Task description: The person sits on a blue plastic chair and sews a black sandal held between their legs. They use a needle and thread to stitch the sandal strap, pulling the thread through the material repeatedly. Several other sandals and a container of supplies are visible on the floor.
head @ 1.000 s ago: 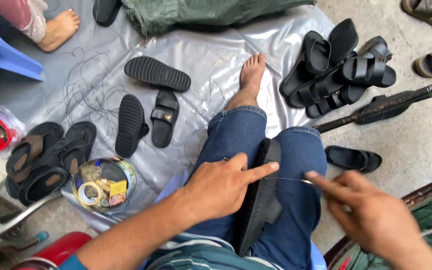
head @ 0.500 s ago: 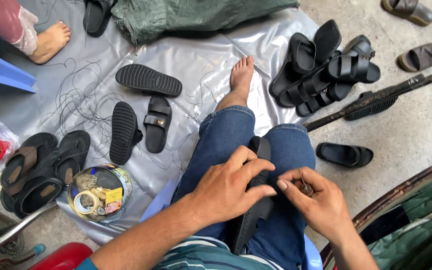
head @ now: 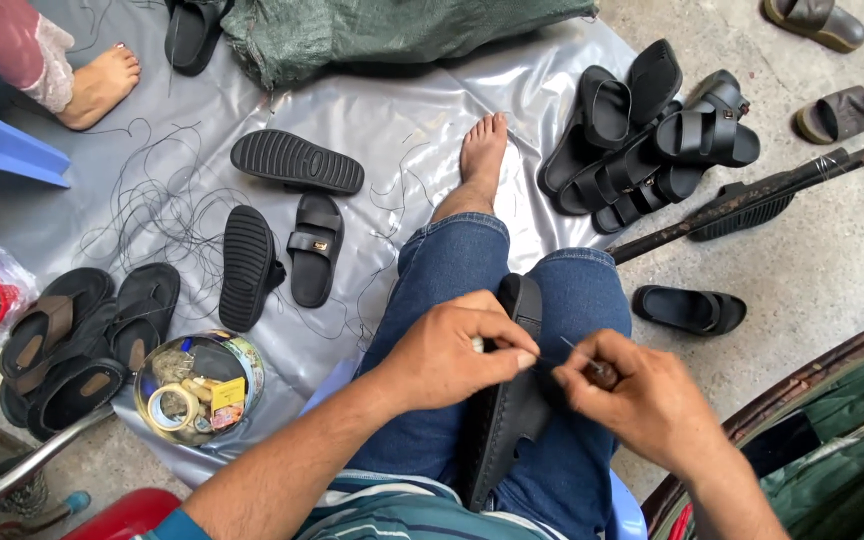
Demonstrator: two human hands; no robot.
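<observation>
Black sandal [head: 512,420], edge-up between your denim knees [head: 572,300]; your left hand [head: 452,350] grips its upper rim, fingers clenched with the fingertips [head: 522,358] pinching at the seam; just beside them your right hand [head: 642,400] is closed around a small dark-handled needle tool [head: 600,372], its thin point aimed at the pinched spot. Judged step: hand-stitching the sole edge, a stitch being set; the next move would call for a steady grip on the rim and the point kept clear of the pinching fingertips. Outward from the fingers: beyond them your bare foot [head: 482,150] on a grey plastic sheet [head: 402,110]; farther to the left of them loose black thread [head: 152,210], single soles and sandals [head: 282,240], a round tin of tape and oddments [head: 197,385]; to the right of them a heap of finished black sandals [head: 652,130], well apart; another person's foot [head: 97,85] at the far corner; nothing lies between the fingers and the seam.
</observation>
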